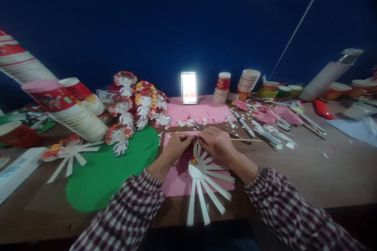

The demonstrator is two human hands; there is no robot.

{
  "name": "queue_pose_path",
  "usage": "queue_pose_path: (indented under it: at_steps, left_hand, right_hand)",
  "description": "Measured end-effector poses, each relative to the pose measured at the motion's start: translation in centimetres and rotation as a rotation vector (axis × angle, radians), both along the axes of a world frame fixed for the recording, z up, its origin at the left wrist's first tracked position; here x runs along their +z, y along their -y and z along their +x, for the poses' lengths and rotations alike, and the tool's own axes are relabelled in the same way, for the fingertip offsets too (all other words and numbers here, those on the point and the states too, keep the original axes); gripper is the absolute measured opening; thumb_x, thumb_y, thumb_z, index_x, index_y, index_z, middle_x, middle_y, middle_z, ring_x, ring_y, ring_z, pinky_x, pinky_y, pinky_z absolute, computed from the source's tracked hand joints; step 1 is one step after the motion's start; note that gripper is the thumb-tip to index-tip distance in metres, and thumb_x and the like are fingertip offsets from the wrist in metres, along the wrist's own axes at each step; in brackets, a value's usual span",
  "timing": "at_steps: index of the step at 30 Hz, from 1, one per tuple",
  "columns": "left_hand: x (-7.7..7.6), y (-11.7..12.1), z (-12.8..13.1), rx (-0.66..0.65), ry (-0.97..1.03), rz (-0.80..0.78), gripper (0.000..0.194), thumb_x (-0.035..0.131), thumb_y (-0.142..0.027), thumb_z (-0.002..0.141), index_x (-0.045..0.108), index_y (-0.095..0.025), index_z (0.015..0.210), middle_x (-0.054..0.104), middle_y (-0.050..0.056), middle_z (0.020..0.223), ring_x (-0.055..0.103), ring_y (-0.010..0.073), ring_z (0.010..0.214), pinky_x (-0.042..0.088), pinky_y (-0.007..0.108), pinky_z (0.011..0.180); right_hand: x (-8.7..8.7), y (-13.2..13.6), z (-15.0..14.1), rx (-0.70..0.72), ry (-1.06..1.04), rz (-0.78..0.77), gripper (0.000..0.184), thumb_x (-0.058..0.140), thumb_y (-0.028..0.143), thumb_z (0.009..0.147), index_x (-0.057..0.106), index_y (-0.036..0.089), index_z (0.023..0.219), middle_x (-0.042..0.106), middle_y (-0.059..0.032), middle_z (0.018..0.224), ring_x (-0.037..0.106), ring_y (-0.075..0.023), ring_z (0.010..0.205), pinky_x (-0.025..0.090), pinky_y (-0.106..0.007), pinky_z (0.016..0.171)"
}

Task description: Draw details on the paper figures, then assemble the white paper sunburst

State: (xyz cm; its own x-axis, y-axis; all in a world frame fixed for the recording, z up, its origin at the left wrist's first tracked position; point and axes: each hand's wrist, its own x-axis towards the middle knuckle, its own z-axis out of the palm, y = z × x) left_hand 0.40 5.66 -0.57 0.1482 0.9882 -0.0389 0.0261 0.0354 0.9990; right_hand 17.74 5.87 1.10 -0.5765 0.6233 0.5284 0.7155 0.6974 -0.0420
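A paper cup cut into long white strips (196,170) lies splayed out like a sun, its round base in the middle and several strips pointing toward me. Both my hands meet at its far side. My left hand (176,149) is closed in a pinch at the tip of a far strip. My right hand (217,143) is closed too, its fingertips against the left ones on that strip. A small red and yellow curled bit shows beside the base. The strip's very end is hidden by my fingers. Under the cup is a pink mat (173,188).
A green mat (88,188) lies left, with paper-doll figures (120,141) standing at its back. Stacked paper cups (70,115) lean at the far left; another stack (247,82) stands behind. A bright phone screen (189,88) faces me. Paper scraps, pens and a red stapler-like object (322,110) lie right.
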Motion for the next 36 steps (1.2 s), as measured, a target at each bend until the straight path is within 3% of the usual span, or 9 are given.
queue_pose_path:
  at_steps: [12, 28, 36]
  left_hand:
    - [-0.59, -0.19, -0.48, -0.004, -0.079, 0.082, 0.030, 0.070, -0.044, 0.071, 0.072, -0.013, 0.073, 0.067, 0.003, 0.067, 0.054, 0.0121, 0.060, 0.041, 0.021, 0.053]
    - [-0.04, -0.03, -0.37, -0.056, 0.045, 0.026, 0.031, 0.076, -0.040, 0.066, 0.075, -0.014, 0.084, 0.073, 0.006, 0.077, 0.063, 0.0164, 0.070, 0.050, 0.027, 0.069]
    - [-0.51, -0.31, -0.65, -0.044, 0.010, 0.045, 0.027, 0.075, -0.036, 0.068, 0.076, -0.015, 0.085, 0.074, 0.005, 0.081, 0.064, 0.0163, 0.072, 0.050, 0.025, 0.069]
  right_hand:
    - [-0.33, -0.23, 0.13, 0.039, -0.114, -0.108, 0.011, 0.055, 0.024, 0.090, 0.064, 0.018, 0.091, 0.068, -0.0057, 0.083, 0.061, -0.0176, 0.083, 0.044, -0.028, 0.075]
    - [-0.68, -0.29, 0.24, 0.029, -0.147, -0.108, 0.014, 0.055, 0.024, 0.089, 0.066, 0.019, 0.097, 0.071, -0.0060, 0.088, 0.063, -0.0183, 0.086, 0.045, -0.027, 0.076]
    - [-0.29, -0.18, 0.14, 0.033, -0.106, -0.112, 0.013, 0.055, 0.023, 0.089, 0.067, 0.018, 0.093, 0.069, -0.0055, 0.083, 0.061, -0.0178, 0.080, 0.043, -0.027, 0.073]
